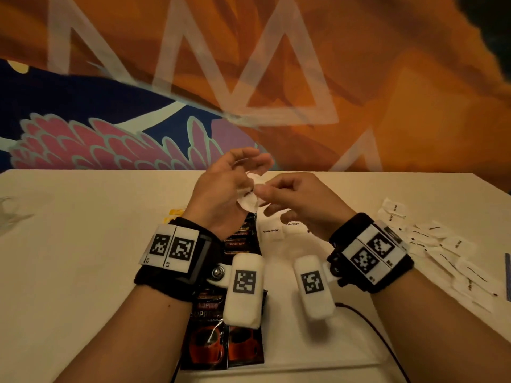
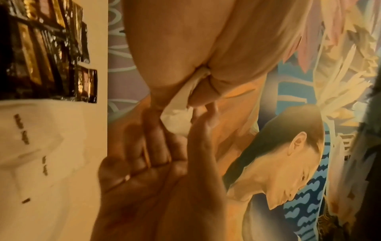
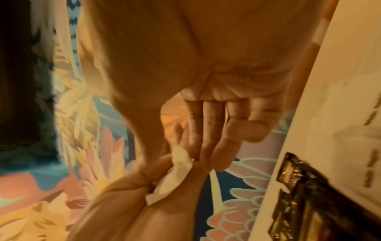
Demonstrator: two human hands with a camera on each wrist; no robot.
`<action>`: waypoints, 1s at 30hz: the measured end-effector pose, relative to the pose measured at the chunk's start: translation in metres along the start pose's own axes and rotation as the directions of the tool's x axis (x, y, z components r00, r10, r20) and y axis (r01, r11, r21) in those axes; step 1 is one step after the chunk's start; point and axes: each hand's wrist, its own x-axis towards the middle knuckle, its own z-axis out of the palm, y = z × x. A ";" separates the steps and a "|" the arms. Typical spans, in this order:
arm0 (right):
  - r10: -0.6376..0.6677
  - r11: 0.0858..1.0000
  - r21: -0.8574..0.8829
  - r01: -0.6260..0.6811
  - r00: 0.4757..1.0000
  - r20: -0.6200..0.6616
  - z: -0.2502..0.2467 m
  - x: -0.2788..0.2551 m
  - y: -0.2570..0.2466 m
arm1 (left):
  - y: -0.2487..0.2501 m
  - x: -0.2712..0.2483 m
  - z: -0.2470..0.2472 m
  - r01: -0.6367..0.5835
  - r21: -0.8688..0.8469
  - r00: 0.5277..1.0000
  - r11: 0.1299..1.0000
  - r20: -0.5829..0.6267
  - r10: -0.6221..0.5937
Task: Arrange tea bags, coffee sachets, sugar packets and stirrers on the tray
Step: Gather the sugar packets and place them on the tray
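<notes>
Both hands are raised above the table and meet on a white sugar packet [image 1: 249,199]. My left hand [image 1: 240,180] pinches its upper part and my right hand [image 1: 266,193] pinches its side. The left wrist view shows the sugar packet [image 2: 177,116] squeezed between thumb and finger, with the right hand's fingers [image 2: 156,130] on its lower end. In the right wrist view the sugar packet [image 3: 172,176] hangs between the two hands. Black coffee sachets [image 1: 240,239] lie under my left wrist, and two sugar packets [image 1: 272,230] lie flat beside them.
A loose pile of sugar packets [image 1: 442,244] spreads over the table's right side. More black coffee sachets [image 1: 221,344] lie near the front edge. Something yellow [image 1: 173,214] shows left of my left wrist. A dark cable [image 1: 373,327] runs at front right. A painted wall stands behind the table.
</notes>
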 end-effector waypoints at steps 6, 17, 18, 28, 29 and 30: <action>-0.170 0.983 0.044 0.180 0.971 -0.166 -0.007 0.001 0.000 | -0.007 0.001 -0.001 -0.046 0.317 0.998 0.947 0.048 0.032; -0.124 0.980 0.142 0.142 0.983 -0.134 -0.006 0.004 0.005 | -0.012 0.003 -0.010 -0.155 0.562 0.964 0.813 -0.092 0.248; -0.117 0.981 0.142 0.134 0.986 -0.119 -0.006 0.005 0.006 | -0.011 0.003 -0.010 -0.138 0.525 0.967 0.840 -0.111 0.229; -0.148 0.964 0.187 0.191 0.964 -0.223 -0.003 0.007 0.010 | -0.010 0.003 -0.008 -0.149 0.471 0.953 0.869 -0.165 0.253; -0.158 0.970 0.150 0.193 0.964 -0.214 -0.001 0.007 0.011 | -0.012 0.003 -0.006 -0.148 0.464 0.957 0.873 -0.157 0.245; -0.169 0.974 0.112 0.196 0.962 -0.213 -0.001 0.007 0.012 | -0.013 0.003 -0.005 -0.146 0.487 0.960 0.861 -0.141 0.242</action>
